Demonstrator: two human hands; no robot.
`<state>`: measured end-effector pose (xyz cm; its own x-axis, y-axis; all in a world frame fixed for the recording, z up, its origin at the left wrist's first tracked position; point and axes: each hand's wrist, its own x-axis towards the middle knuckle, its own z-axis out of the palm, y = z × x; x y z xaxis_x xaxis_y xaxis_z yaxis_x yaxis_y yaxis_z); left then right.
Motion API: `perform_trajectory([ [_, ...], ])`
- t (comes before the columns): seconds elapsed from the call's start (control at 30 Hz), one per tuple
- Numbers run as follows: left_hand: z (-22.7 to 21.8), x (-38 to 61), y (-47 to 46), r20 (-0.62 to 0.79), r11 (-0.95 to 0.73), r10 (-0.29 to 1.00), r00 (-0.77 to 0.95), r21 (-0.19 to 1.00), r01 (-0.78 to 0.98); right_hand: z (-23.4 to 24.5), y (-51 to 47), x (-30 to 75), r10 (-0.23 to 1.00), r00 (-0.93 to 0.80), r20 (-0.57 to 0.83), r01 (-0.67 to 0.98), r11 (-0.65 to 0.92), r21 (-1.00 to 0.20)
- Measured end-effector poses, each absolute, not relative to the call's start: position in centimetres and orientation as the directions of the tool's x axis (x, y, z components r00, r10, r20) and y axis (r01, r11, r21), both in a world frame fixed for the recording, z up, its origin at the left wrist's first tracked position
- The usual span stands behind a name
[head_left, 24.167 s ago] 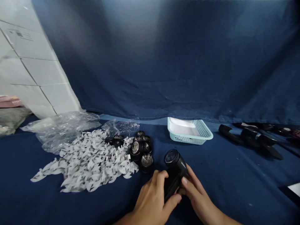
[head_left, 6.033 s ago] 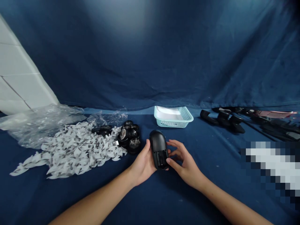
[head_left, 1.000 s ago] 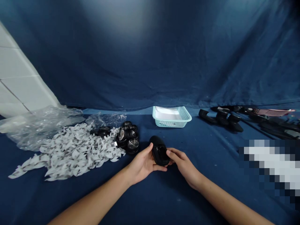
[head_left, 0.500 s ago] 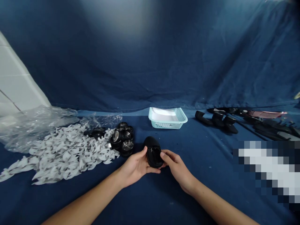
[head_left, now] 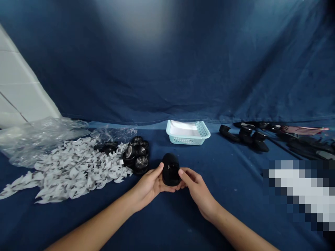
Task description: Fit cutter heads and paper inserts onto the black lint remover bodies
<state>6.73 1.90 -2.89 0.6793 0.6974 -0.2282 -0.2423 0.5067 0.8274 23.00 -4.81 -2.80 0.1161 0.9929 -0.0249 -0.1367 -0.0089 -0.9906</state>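
Note:
A black handheld device body point(head_left: 170, 169) stands on end just above the blue cloth, held between both my hands. My left hand point(head_left: 149, 184) cups its left side and underside with the thumb along its edge. Against its right side my right hand point(head_left: 195, 184) presses thumb and fingers. Just left of the hands lies a cluster of round black heads with metal mesh point(head_left: 136, 154).
A heap of white paper pieces point(head_left: 70, 170) and crumpled clear plastic bags point(head_left: 39, 137) lie at the left. A pale green basket point(head_left: 187, 132) sits at the back centre. Several black device bodies point(head_left: 246, 134) lie at the back right. A blue curtain hangs behind.
The black body has tipped more upright between my hands over the last second. Both hands stay closed on it in nearly the same spot.

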Motion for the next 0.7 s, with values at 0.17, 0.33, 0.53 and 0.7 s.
perform_trajectory([
  [0.17, -2.55, 6.87, 1.86, -0.258, 0.515, 0.703, 0.662, 0.828, -0.224, -2.91, -4.78, 23.25, 0.994, 0.110, -0.013, -0.150, 0.004, -0.989],
  [0.33, -2.77, 6.72, 2.09, -0.238, 0.533, 0.681, 0.693, 0.810, -0.244, -2.84, -4.84, 23.16, 0.997, 0.082, -0.004, -0.199, 0.012, -0.980],
  [0.53, -2.80, 6.66, 2.13, -0.237, 0.572, 0.659, 0.714, 0.774, -0.271, -2.51, -5.24, 23.00, 0.997, 0.075, -0.011, -0.180, 0.003, -0.984],
  [0.7, -3.06, 6.54, 2.32, -0.231, 0.587, 0.642, 0.731, 0.762, -0.275, -2.98, -5.00, 23.11, 0.997, 0.070, 0.012, -0.163, 0.023, -0.986],
])
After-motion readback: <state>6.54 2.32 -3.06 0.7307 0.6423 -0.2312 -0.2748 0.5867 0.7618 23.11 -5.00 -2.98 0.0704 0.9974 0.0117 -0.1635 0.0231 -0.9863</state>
